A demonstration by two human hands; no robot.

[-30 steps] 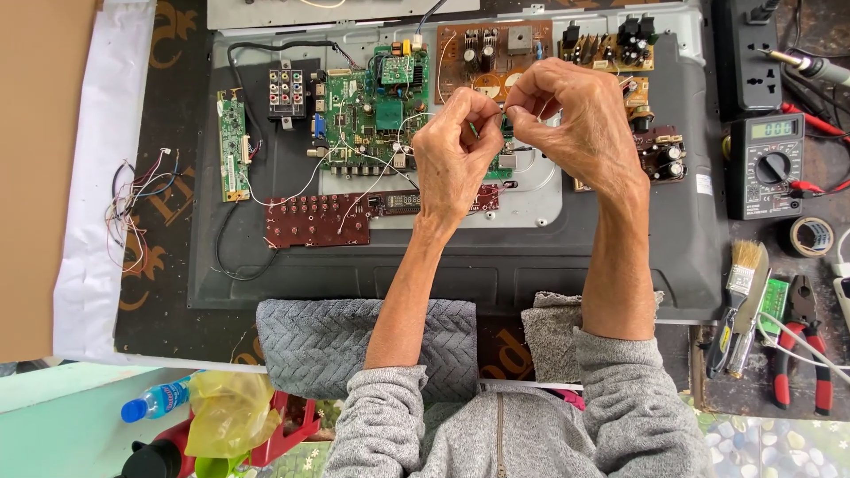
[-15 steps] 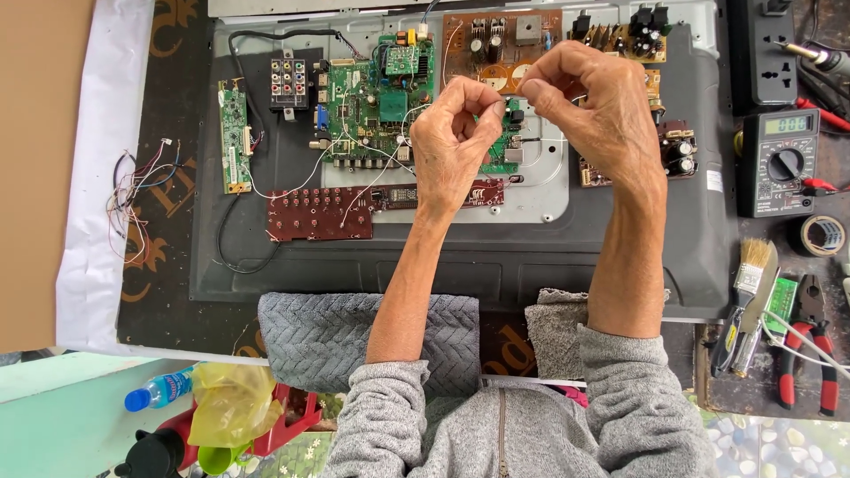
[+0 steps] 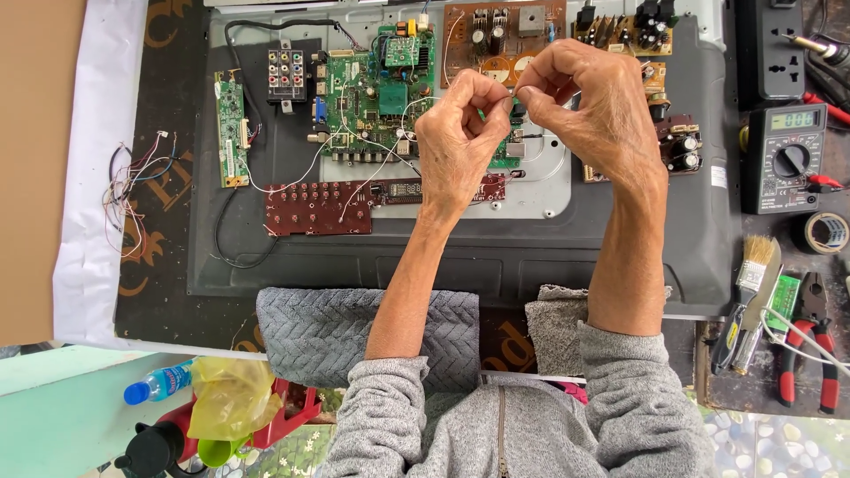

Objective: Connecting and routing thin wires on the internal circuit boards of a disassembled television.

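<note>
The left hand and right hand are raised together above the opened television back, fingertips nearly touching, each pinched shut on the end of a thin white wire that is mostly hidden between them. What exactly the fingertips do to it cannot be told. To work it well, the pinch should stay close to the wire's tip and the pull gentle, so that nothing tears loose from the green circuit board just below, where other white leads trail. The wire looks fine, pale and limp. Further out on the desk lie a dark red button board, a multimeter, a paintbrush, red-handled pliers and a roll of tape.
</note>
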